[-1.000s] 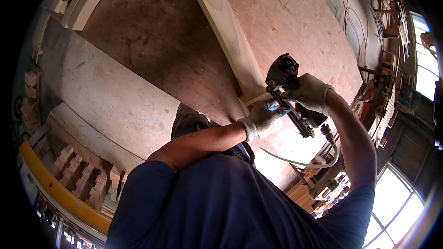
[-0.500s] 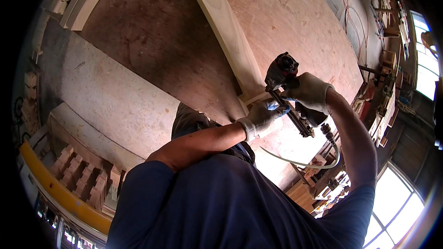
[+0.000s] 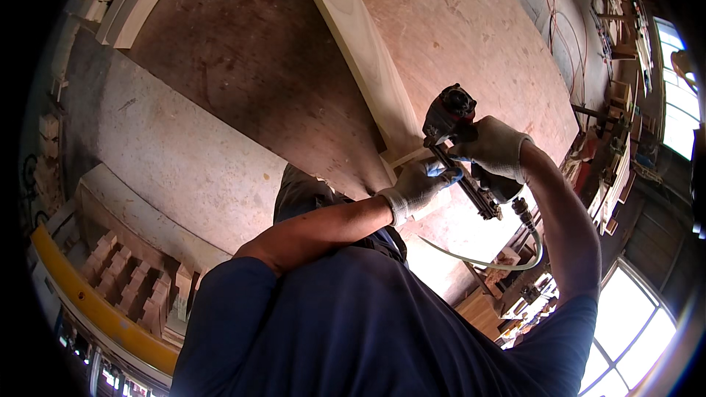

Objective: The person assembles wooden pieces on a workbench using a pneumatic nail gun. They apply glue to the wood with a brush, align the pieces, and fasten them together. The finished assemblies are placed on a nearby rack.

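Note:
A black and dark red pneumatic nail gun (image 3: 448, 115) is held over the near right part of the wooden worktable (image 3: 448, 18). Wrapped round its handle is my right hand (image 3: 498, 148), in a pale glove. My left hand (image 3: 416, 188), gloved with blue fingertips, is closed at the gun's long magazine (image 3: 471, 193); its thumb and fingers press against the side, and whether they also pinch something small is hidden. A pale air hose (image 3: 507, 266) curves from the handle's end. Just beyond my left hand lies the near end of a long pale timber (image 3: 365, 58).
More pale timbers (image 3: 143, 3) lie at the far left. Notched wood blocks (image 3: 129, 279) stand low at the left beside a yellow rail (image 3: 95, 316). Racks with wood pieces (image 3: 618, 176) line the right side, near bright windows (image 3: 632, 323). Thin hoses (image 3: 555, 22) hang at the far right.
Almost nothing differs; the air hose has shifted very slightly to the right. Both hands keep their places on the nail gun.

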Action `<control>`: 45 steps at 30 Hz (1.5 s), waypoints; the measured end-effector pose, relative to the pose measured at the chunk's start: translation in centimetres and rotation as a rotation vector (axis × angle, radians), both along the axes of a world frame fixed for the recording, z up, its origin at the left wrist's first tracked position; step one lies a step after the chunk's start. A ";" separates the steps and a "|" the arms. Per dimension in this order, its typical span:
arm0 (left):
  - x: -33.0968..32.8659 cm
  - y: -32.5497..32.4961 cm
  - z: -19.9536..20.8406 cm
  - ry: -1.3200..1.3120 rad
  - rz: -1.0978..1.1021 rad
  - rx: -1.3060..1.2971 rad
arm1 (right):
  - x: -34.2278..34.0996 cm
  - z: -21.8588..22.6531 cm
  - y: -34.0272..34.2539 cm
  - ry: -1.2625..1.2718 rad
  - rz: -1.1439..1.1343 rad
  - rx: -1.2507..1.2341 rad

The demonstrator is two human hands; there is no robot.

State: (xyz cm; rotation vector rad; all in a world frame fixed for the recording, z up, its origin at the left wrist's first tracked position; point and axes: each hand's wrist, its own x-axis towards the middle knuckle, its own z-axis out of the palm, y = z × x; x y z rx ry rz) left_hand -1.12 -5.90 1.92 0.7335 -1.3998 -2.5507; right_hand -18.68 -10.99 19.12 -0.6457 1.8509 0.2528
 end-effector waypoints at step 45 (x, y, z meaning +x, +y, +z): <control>1.6 0.8 0.0 -0.024 0.060 0.032 | 0.6 -0.3 0.6 -0.090 -0.014 -0.028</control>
